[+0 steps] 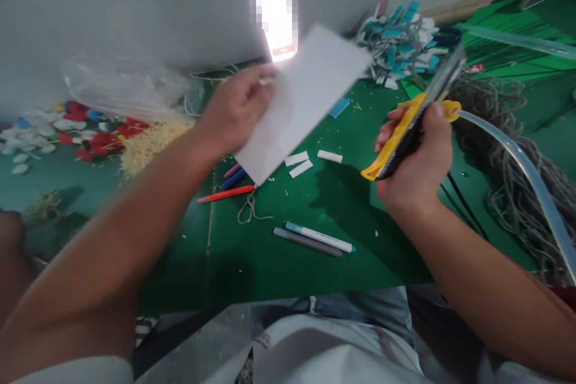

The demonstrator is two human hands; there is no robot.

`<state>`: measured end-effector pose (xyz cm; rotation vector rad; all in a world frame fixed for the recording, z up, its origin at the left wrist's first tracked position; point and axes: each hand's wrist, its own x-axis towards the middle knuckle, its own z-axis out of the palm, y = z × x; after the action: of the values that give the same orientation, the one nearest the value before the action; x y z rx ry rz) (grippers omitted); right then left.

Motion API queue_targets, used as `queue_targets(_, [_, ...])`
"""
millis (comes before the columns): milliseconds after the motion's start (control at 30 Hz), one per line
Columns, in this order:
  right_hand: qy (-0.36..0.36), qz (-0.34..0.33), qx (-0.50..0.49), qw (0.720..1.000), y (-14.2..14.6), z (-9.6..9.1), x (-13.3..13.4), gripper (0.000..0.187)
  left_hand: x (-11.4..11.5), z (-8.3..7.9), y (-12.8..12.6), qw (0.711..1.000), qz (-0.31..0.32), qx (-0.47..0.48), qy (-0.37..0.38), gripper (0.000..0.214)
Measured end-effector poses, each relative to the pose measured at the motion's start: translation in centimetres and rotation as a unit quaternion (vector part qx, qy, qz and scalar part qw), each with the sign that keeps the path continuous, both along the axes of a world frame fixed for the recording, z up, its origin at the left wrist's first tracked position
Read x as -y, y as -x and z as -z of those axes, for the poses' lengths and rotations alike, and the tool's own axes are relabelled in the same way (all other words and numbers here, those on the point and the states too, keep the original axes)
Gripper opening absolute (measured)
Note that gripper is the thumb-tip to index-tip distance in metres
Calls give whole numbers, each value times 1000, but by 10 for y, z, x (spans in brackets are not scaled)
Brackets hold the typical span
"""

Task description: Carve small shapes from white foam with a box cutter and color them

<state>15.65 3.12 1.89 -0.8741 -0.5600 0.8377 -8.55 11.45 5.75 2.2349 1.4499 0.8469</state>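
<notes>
My left hand [236, 109] is closed on the top edge of a white sheet of paper [306, 99], which it holds tilted above the green table [288, 264]. My right hand [418, 156] grips a yellow-handled cutter [407, 132] with its metal blade pointing up and to the right, just right of the paper. The two hands are apart, with the paper between them. Both are blurred by motion.
Small white strips [310, 162], coloured pens [227, 192] and two markers [317, 237] lie on the table under the paper. Behind are a pile of blue and white pieces [398, 42], a clear bag [121, 87], straw [150, 141], red and white pieces [67, 129]. Twine [513, 180] and a clear tube [526, 171] lie right.
</notes>
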Motion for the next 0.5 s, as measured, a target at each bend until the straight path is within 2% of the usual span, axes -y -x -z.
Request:
queue_targets(100, [14,37,-42,998,-4,-14,0,48,20,18,-9,986,91,-73,116,59])
queue_targets(200, [13,38,-56,998,-6,-19,-1,50,21,26,-17,962,161,-160,150,58])
queue_targets(267, [-2,22,-42,999,-6,-16,-2,45,17,29,-20,948,183,-212,149,60])
queue_targets(367, [-10,2,-17,1000,-4,-7,-3,35,8,33,-20,938,159,-280,127,62])
queue_targets(500, [9,-24,4,1000,-3,2,-3,32,-7,32,-8,948,70,-302,77,62])
